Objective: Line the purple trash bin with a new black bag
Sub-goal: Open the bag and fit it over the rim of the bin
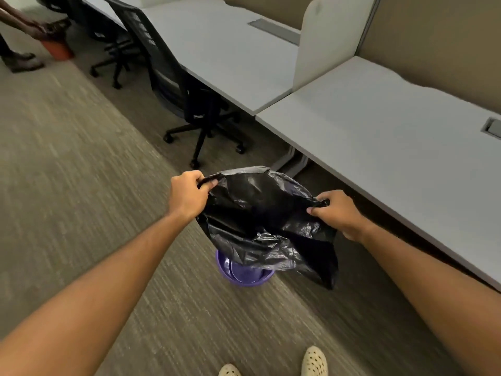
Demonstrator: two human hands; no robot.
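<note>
Presently left hand and right hand, held apart, each clamp the black bag mouth; purple bin sits directly below, nearer the left hand

Purple bin mostly behind bag

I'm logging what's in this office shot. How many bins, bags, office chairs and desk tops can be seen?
Bins: 2, the purple bin and an orange-red bin
Black bags: 1, the black bag
Office chairs: 2, near chair, far chair
Desk tops: 2, near desk, far desk
Total: 7
</note>
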